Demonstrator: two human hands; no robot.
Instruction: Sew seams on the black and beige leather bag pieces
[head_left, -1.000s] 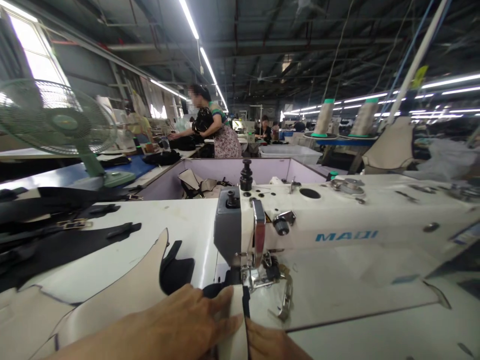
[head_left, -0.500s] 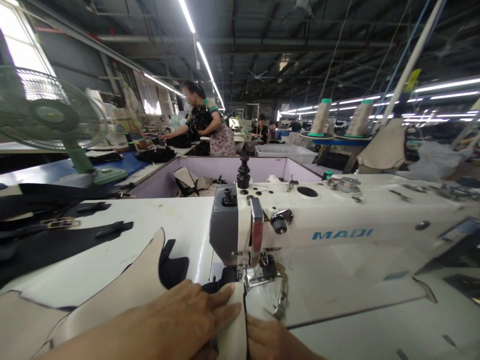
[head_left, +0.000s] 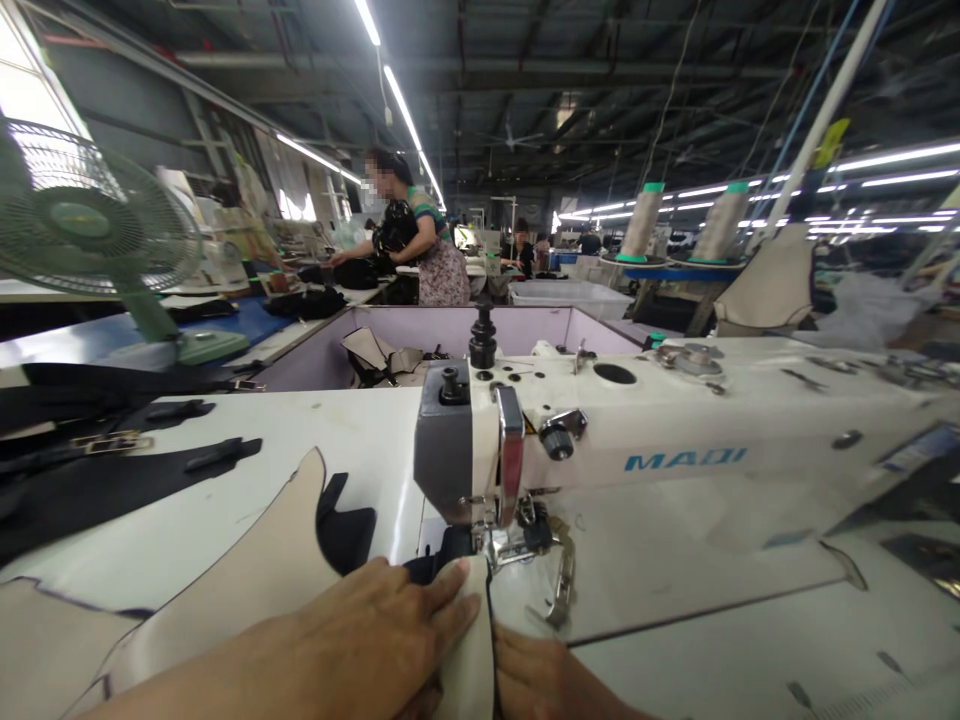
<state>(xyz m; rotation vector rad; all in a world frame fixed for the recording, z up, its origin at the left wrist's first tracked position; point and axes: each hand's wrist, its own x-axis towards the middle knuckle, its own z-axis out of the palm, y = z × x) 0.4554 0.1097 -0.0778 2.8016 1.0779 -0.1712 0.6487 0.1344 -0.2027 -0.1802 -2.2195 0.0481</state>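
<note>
Factory sewing table (head_left: 225,530), left hand (head_left: 367,640) fingers still flat on beige panel (head_left: 255,590), right hand (head_left: 540,680) unchanged, grip unclear

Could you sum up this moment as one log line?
left hand: flat on beige piece | right hand: beside it | piece at presser foot of sewing machine

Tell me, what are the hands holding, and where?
Both hands press the beige fabric piece flat near its front edge by the needle: left hand on top, right hand beside the seam. Neither wraps around it.
</note>
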